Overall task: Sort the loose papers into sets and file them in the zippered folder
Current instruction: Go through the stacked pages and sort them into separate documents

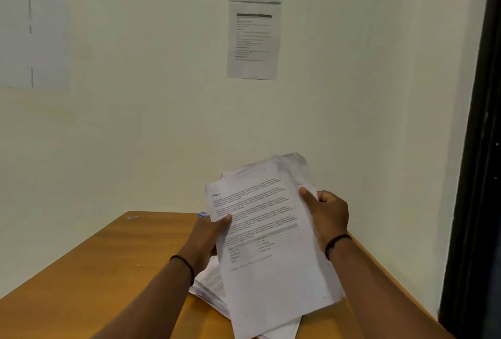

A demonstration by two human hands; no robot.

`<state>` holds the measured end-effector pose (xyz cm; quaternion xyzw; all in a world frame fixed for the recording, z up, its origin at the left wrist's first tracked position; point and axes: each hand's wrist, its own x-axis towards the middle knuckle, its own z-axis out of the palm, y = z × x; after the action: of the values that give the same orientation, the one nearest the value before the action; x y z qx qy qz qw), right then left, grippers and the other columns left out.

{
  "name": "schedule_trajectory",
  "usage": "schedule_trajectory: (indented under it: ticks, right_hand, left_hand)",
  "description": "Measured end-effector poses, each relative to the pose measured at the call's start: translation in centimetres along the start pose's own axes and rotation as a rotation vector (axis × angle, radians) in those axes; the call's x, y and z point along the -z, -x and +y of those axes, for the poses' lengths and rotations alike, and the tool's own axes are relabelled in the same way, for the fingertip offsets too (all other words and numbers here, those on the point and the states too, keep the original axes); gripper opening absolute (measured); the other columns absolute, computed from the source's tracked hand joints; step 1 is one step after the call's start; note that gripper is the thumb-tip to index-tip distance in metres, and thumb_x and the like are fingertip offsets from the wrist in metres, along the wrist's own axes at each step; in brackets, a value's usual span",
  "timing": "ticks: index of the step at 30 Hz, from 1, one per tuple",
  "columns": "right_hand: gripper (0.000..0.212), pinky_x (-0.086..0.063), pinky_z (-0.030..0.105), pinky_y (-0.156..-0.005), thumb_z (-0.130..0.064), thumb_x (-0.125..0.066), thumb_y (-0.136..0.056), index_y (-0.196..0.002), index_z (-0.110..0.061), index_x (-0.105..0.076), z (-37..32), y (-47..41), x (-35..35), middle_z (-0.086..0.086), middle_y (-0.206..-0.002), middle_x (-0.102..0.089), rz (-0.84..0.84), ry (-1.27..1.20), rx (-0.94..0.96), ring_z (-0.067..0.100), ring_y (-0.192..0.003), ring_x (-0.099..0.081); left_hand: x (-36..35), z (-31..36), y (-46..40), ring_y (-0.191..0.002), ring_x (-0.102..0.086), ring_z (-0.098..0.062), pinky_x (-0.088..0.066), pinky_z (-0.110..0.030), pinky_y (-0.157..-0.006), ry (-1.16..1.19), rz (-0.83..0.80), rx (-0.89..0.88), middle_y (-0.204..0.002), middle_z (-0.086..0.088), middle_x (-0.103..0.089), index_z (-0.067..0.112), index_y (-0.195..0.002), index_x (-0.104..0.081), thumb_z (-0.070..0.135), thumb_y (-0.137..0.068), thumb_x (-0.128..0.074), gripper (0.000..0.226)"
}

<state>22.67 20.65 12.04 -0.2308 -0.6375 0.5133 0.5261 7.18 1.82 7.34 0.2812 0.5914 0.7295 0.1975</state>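
The thumb of the left hand (208, 233) is pressing on the front of a printed sheet, its fingers hidden behind it. The right hand (329, 216) is gripping the right edge of the stack of papers (271, 257), thumb in front, fingers curled behind. Both hands are holding the stack raised and tilted above a wooden table (95, 271). More loose papers (210, 284) are lying on the table beneath. A notice reading "WS 03" (254, 32) is hanging on the wall behind.
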Motion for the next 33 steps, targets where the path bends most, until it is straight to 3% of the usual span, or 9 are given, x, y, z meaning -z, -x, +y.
schedule_trajectory:
  ticks: [3,6,9,14,17,20,24,28,33]
  right_hand:
    - [0.051,-0.022,0.025,-0.05,-0.028,-0.069,-0.091,-0.057,-0.019,-0.031,-0.7,-0.5,2.2,-0.006,-0.053,-0.031,0.24,0.136,0.123,0.014,-0.052,-0.026]
    - [0.03,-0.032,0.022,-0.049,-0.027,-0.058,-0.097,-0.071,-0.015,-0.052,-2.1,-0.9,4.3,-0.009,-0.062,-0.05,0.392,0.234,0.302,0.011,-0.056,-0.045]
    - [0.019,-0.043,0.025,-0.055,-0.028,-0.054,-0.099,-0.088,-0.014,-0.061,-3.7,-1.0,5.1,-0.009,-0.073,-0.061,0.426,0.276,0.533,0.014,-0.065,-0.056]
    - [0.022,-0.046,0.021,-0.056,-0.03,-0.053,-0.1,-0.097,-0.01,-0.062,-5.9,-1.8,6.1,-0.008,-0.083,-0.064,0.429,0.287,0.813,0.011,-0.068,-0.058]
    - [0.023,-0.04,0.022,-0.052,-0.034,-0.053,-0.1,-0.091,-0.013,-0.06,-5.5,-2.4,6.9,-0.009,-0.074,-0.06,0.348,0.301,0.666,0.012,-0.062,-0.054]
    - [0.025,-0.037,0.024,-0.049,-0.033,-0.056,-0.096,-0.077,-0.018,-0.053,-2.3,-3.7,10.3,-0.009,-0.066,-0.056,0.261,0.394,0.433,0.011,-0.059,-0.051]
    - [0.041,-0.028,0.029,-0.047,-0.033,-0.057,-0.094,-0.064,-0.016,-0.036,4.1,-4.9,12.1,-0.005,-0.056,-0.043,0.253,0.547,0.2,0.015,-0.052,-0.036]
    - [0.035,-0.031,0.027,-0.048,-0.032,-0.057,-0.096,-0.069,-0.015,-0.042,10.5,-5.7,13.1,-0.002,-0.064,-0.054,0.227,0.683,0.052,0.018,-0.055,-0.044]
    - [0.009,-0.047,0.031,-0.065,-0.021,-0.051,-0.097,-0.101,-0.015,-0.056,16.0,-6.4,13.0,0.005,-0.092,-0.065,0.14,0.804,-0.082,0.029,-0.082,-0.061]
  left_hand:
    - [-2.1,-0.4,-0.7,-0.081,-0.07,-0.034,-0.058,-0.04,-0.067,-0.024,0.128,0.027,-0.094,-0.013,-0.074,0.005,-0.105,-0.068,0.013,-0.097,-0.061,0.013]
    - [-4.3,-0.8,-1.6,-0.078,-0.066,-0.029,-0.057,-0.039,-0.071,-0.034,0.234,0.016,-0.088,-0.011,-0.07,0.01,-0.085,-0.065,0.003,-0.096,-0.057,0.015]
    - [-6.7,-1.1,-2.4,-0.081,-0.067,-0.029,-0.057,-0.043,-0.081,-0.072,0.228,0.005,-0.087,-0.008,-0.071,0.014,-0.078,-0.064,0.004,-0.095,-0.055,0.022]
    - [-10.7,-2.0,-4.1,-0.076,-0.069,-0.026,-0.058,-0.036,-0.072,-0.088,0.165,-0.022,-0.076,-0.005,-0.071,0.014,-0.075,-0.068,0.013,-0.09,-0.06,0.017]
    - [-12.4,-2.5,-4.2,-0.04,-0.041,0.0,-0.033,-0.012,-0.042,-0.077,0.168,-0.043,-0.045,0.003,-0.042,0.01,-0.049,-0.039,-0.011,-0.092,-0.049,0.048]
    - [-16.0,-3.7,-3.2,-0.041,-0.035,-0.008,-0.031,-0.009,-0.035,-0.011,0.061,0.0,-0.031,0.012,-0.035,0.02,-0.031,-0.039,-0.014,-0.098,-0.039,0.075]
    - [-18.4,-7.0,-5.2,-0.025,-0.035,-0.008,-0.032,-0.016,-0.028,0.179,0.044,0.152,-0.031,0.008,-0.036,-0.009,-0.036,-0.033,-0.006,-0.094,-0.044,0.06]
    - [-19.0,-10.9,-7.6,-0.033,-0.03,-0.008,-0.027,-0.018,-0.036,0.174,0.018,0.233,-0.042,0.003,-0.033,0.023,-0.032,-0.033,-0.003,-0.093,-0.046,0.068]
    - [-19.3,-12.2,-10.2,-0.062,-0.06,-0.028,-0.057,-0.043,-0.062,-0.159,0.103,0.195,-0.069,-0.015,-0.061,0.003,-0.074,-0.061,0.035,-0.099,-0.055,0.042]
